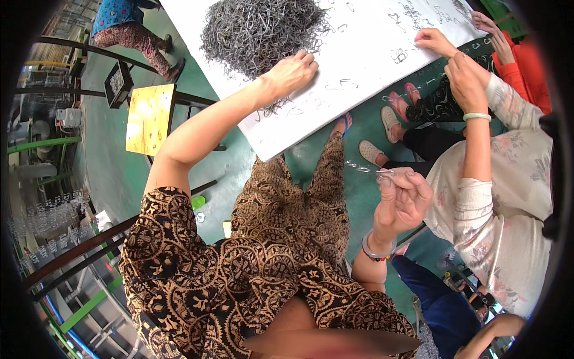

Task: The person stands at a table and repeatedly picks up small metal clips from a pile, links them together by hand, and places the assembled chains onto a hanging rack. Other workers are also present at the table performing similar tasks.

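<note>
Her left hand [291,73] rests loosely on the pile of wire hooks [258,30], picking one, while her right hand [402,200] pinches a short hook chain [366,170], needing another link.

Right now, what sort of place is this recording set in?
Probably a small workshop for hand assembly: a heap of metal wire hooks on a white table, a green painted floor, and co-workers' hands sorting pieces.
</note>
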Tool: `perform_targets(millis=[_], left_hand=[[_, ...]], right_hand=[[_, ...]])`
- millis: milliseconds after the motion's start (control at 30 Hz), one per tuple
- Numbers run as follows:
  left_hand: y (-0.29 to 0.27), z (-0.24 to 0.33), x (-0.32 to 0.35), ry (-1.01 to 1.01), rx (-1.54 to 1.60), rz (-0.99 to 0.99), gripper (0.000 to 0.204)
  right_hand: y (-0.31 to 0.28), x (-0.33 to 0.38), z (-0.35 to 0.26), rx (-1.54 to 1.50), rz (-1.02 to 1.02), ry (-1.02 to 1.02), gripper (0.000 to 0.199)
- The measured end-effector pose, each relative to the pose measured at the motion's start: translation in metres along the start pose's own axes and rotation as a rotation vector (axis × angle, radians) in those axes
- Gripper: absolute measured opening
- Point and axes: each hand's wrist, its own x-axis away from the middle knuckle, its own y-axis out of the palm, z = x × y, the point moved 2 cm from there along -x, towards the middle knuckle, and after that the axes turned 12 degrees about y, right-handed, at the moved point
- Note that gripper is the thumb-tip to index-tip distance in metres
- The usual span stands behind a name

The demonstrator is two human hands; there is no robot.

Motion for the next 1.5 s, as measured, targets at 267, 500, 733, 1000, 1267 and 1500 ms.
perform_targets(millis=[267, 500, 733, 1000, 1267, 1500], left_hand=[[0.005, 0.013, -0.016, -0.206, 0.058, 0.171, 0.023], [0.014, 0.029, -0.096, -0.267, 0.199, 0.255, 0.021], [-0.002, -0.025, -0.091, -0.47, 0.193, 0.33, 0.011], [-0.007, -0.073, -0.071, -0.358, 0.188, 0.12, 0.013], [-0.017, -0.031, -0.063, -0.443, 0.016, 0.035, 0.017], [-0.032, -0.029, -0.04, -0.432, 0.21, 0.375, 0.018]], right_hand=[[-0.01, 0.017, -0.004, -0.031, 0.097, 0.044, 0.039], [0.001, 0.029, 0.001, 0.052, 0.144, 0.077, 0.035], [-0.003, 0.038, -0.003, 0.011, 0.129, 0.116, 0.038], [-0.005, 0.033, -0.006, -0.011, 0.093, 0.086, 0.04], [0.0, 0.028, -0.004, -0.038, 0.103, 0.105, 0.039], [0.004, 0.023, 0.011, -0.053, 0.115, 0.116, 0.036]])
